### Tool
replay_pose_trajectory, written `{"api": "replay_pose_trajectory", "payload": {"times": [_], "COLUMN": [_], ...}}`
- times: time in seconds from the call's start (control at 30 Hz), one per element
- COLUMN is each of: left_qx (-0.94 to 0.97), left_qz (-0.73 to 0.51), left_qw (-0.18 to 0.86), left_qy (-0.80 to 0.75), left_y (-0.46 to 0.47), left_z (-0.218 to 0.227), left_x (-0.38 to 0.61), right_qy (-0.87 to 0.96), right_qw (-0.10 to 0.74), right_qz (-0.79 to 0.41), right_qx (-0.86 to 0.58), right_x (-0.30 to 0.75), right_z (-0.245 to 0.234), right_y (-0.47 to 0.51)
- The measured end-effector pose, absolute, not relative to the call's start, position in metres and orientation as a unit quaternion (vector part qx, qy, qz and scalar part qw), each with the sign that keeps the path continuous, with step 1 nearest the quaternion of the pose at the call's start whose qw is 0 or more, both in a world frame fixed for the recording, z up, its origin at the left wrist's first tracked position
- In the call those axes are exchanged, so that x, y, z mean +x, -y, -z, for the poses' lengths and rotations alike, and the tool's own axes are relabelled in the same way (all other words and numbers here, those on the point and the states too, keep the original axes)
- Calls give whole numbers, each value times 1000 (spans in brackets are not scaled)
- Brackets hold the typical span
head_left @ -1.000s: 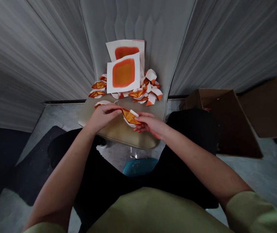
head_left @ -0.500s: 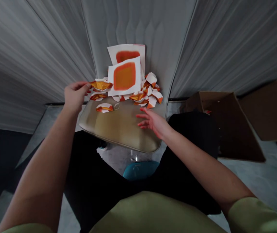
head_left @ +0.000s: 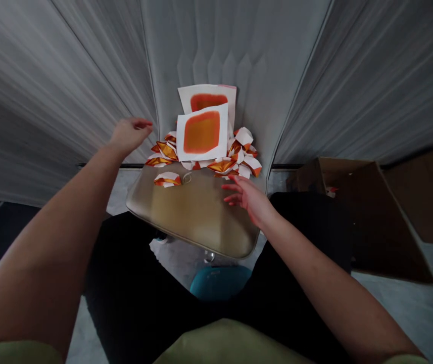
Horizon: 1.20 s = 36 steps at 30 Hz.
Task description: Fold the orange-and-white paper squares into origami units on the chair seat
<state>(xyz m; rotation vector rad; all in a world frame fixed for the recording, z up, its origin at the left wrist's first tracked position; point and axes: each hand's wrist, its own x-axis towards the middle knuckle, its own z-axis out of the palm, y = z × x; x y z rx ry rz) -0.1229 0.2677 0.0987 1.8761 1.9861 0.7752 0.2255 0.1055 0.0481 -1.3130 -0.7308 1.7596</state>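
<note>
My left hand (head_left: 131, 135) hangs in the air left of the chair, with nothing visible in it and the fingers and thumb slightly apart. Beside and below it, gold, orange and white folded paper ingots (head_left: 166, 150) are heaped at the seat's left rear. One more folded ingot (head_left: 167, 179) sits alone farther forward. Over the front right of the seat, my right hand (head_left: 249, 198) is open, fingers spread and reddish at the tips. Just beyond it is another pile of folded ingots (head_left: 224, 165). Square paper sheets (head_left: 202, 133) with orange-gold centers lean between the piles.
The beige chair seat (head_left: 189, 217) lies between my knees, its grey padded backrest (head_left: 216, 40) behind. A small pale loop (head_left: 187, 177) rests by the lone ingot. To the right stands an open cardboard box (head_left: 375, 217). A teal rounded object (head_left: 220, 283) is below.
My left hand has let go of a folded paper ingot, which now lies on the left pile, and has drawn up and away. My right hand stays open over the seat. The view has shifted slightly.
</note>
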Motion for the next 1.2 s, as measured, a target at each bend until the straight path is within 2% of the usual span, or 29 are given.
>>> {"api": "replay_pose_trajectory", "payload": {"times": [0.23,0.3,0.47,0.73,0.87,1.0,1.2], "left_qx": [826,861,874,888,888,859,858], "left_qz": [-141,-68,15,-21,-37,-124,-104], "left_qw": [132,58,-3,-49,-30,-15,-25], "left_qy": [-529,-500,-486,-457,-457,-496,-502], "left_y": [-246,-238,-233,-222,-223,-241,-291], "left_z": [-90,-77,-54,-52,-56,-77,-111], "left_x": [-37,-21,-15,-24,-21,-11,17], "right_qy": [318,331,327,339,357,389,440], "right_qw": [385,387,396,395,406,398,370], "right_qz": [-678,-674,-671,-664,-649,-645,-641], "right_qx": [-539,-536,-535,-537,-535,-523,-508], "right_x": [216,214,217,221,219,213,189], "right_z": [-48,-48,-50,-46,-41,-33,-15], "right_y": [-114,-117,-120,-117,-116,-111,-104]}}
